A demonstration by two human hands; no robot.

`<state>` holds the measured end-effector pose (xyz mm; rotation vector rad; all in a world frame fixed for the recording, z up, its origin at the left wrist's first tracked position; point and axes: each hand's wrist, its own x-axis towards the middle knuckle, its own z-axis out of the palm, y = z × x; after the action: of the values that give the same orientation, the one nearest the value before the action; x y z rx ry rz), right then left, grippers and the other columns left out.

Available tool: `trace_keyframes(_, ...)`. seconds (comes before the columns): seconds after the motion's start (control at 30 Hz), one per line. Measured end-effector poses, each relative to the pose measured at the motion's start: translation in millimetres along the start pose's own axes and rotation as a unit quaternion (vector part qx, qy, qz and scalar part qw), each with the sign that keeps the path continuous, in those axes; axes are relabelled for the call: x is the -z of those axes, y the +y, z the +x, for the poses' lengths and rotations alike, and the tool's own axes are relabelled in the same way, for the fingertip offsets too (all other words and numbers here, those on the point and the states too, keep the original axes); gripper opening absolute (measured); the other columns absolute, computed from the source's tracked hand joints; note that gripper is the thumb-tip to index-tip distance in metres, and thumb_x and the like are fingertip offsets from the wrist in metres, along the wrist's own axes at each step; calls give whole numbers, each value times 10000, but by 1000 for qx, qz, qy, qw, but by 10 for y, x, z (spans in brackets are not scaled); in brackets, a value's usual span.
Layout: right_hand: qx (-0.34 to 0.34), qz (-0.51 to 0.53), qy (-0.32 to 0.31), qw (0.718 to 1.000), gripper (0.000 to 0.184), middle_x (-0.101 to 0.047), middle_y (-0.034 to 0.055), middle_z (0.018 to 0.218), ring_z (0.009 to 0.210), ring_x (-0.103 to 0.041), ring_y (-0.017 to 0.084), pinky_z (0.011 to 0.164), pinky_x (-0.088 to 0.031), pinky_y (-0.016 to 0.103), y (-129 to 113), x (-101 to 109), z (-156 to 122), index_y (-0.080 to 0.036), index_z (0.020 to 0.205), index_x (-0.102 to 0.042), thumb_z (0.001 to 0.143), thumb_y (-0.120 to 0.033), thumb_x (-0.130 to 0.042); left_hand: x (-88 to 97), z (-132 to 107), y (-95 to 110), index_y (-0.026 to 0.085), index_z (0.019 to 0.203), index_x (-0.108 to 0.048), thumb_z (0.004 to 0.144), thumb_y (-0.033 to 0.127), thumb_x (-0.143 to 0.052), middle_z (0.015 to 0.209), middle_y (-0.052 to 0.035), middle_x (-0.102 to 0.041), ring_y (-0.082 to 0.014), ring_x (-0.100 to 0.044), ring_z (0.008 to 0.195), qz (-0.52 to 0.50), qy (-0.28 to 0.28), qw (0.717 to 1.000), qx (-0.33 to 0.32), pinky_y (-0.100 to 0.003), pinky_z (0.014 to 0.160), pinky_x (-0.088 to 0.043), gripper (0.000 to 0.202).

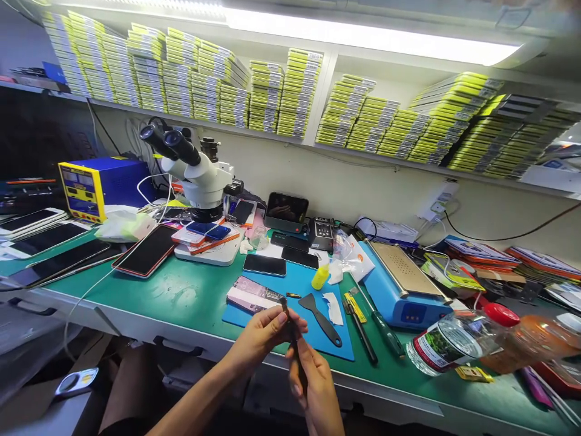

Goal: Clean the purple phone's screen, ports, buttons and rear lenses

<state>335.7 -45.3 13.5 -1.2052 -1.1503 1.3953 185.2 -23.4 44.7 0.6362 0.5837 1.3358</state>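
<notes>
My left hand and my right hand meet at the near edge of the green bench. Both are closed on one thin dark tool: the left pinches its upper end, the right wraps its lower part. Just beyond them an opened phone lies on the blue mat. A black spatula rests on the mat to the right of my hands.
A white microscope stands at the back left with phones around it. A blue heating plate, screwdrivers and a lying plastic bottle are on the right. A yellow and blue power supply is far left. Shelves above hold stacked yellow boxes.
</notes>
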Motion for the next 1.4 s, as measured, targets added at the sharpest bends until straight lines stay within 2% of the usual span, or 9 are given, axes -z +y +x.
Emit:
trace_keyframes(0.13, 30, -10, 51, 998, 723, -364, -56, 515, 493, -299, 120, 469, -279, 272, 46, 21, -300, -216, 802, -758, 887, -934, -732, -81, -198, -116, 159, 1133, -806, 829, 656, -998, 979, -156, -884, -266, -837, 874, -17, -15, 999, 27, -264, 639, -521, 613)
trace_keyframes(0.27, 34, -20, 91, 995, 668, -419, -32, 565, 524, -337, 140, 480, -288, 291, 148, 0, -681, -240, 856, -797, 854, -908, -792, -129, -468, -310, 223, 1097, -703, 811, 687, -1006, 893, -89, -877, -251, -852, 913, -39, 8, 998, 52, -218, 649, -471, 624)
trace_keyframes(0.43, -7, 1, 110, 994, 758, -263, -72, 578, 532, -209, 106, 518, -237, 285, 336, -86, -1086, -205, 801, -759, 944, -941, -649, -132, -844, -411, 193, 1040, -711, 921, 675, -917, 1074, -178, -895, -265, -841, 892, -43, 8, 996, 80, -247, 595, -450, 537)
trace_keyframes(0.57, -20, 6, 128, 992, 672, -456, -28, 645, 582, -363, 127, 563, -335, 283, 518, -110, -1379, -188, 982, -819, 942, -856, -750, -42, -1124, -458, 169, 1186, -739, 893, 684, -943, 1058, -176, -900, -228, -812, 846, -23, -8, 997, 71, -261, 682, -515, 627)
trace_keyframes(0.77, -58, 50, 52, 996, 727, -360, -65, 583, 523, -285, 95, 507, -275, 262, 738, -240, -1758, -195, 848, -711, 968, -910, -654, 116, -1485, -549, 206, 987, -668, 967, 675, -873, 996, -132, -911, -191, -797, 726, 6, -31, 996, 82, -214, 544, -458, 512)
trace_keyframes(1.0, -94, 114, -49, 988, 761, -404, -56, 659, 586, -313, 70, 552, -231, 233, 811, -288, -2143, -196, 801, -597, 953, -938, -672, 170, -2014, -323, 193, 1135, -923, 1063, 614, -783, 1193, -159, -909, -304, -866, 1127, 126, -121, 983, 48, -349, 929, -647, 449)
trace_keyframes(1.17, -165, 193, -240, 937, 766, -299, -115, 472, 371, -211, 54, 404, -213, 244, 843, -330, -2303, -244, 702, -516, 970, -956, -615, 315, -2229, -116, 224, 1337, -889, 1117, 581, -712, 1378, -171, -858, -346, -783, 1371, 176, -162, 969, 59, -469, 1219, -564, 455)
trace_keyframes(1.27, -167, 230, -252, 925, 771, -216, -154, 440, 344, -151, 54, 382, -194, 239, 811, -380, -2302, -266, 698, -457, 980, -976, -561, 335, -2229, -195, 235, 1432, -806, 1073, 657, -743, 1329, -175, -876, -320, -853, 1181, 158, -107, 978, 83, -466, 1091, -640, 557)
trace_keyframes(1.4, -114, 217, -148, 958, 645, -261, -149, 537, 456, -145, 39, 454, -113, 229, 720, -336, -2257, -217, 831, -555, 1078, -808, -635, 307, -2208, -417, 212, 1095, -773, 1034, 647, -807, 1160, -122, -913, -242, -850, 1027, 143, 30, 987, 71, -354, 1002, -635, 441)
